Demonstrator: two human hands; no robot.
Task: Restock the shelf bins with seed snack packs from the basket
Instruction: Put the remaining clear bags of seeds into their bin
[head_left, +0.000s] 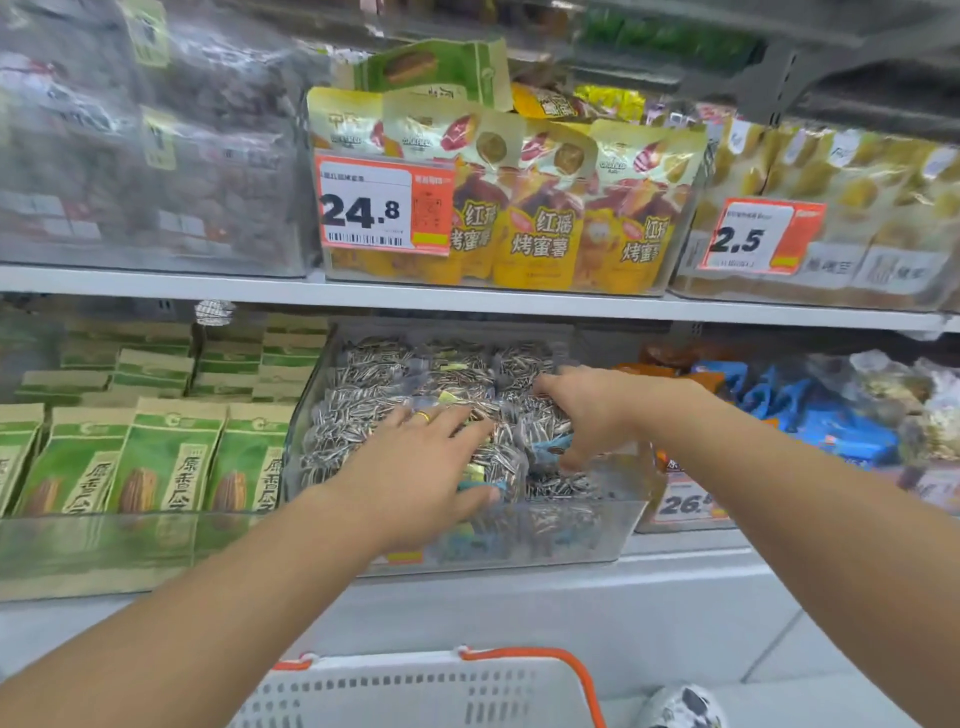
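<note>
Fingers: the left hand (415, 462) lies with straight, spread fingers (457, 423) flat on the seed packs (415, 384); it presses and grips nothing. The right hand (587, 410) has curled fingers that seem to hold one pack by its blue edge.
Green packs (156, 457): they stand in rows in the left bin, so that the fronts face the buyer.
Seed bin (613, 525): clear, on the lower shelf, nearly full. The loose packs lie in a heap, and I think the flat palm levels them so that they stay below the rim.
Arms: both reach forward and slightly down into the bin, the wrists above its front wall.
Basket (415, 691): white with an orange handle, on the floor below the arms; what it holds is hidden.
</note>
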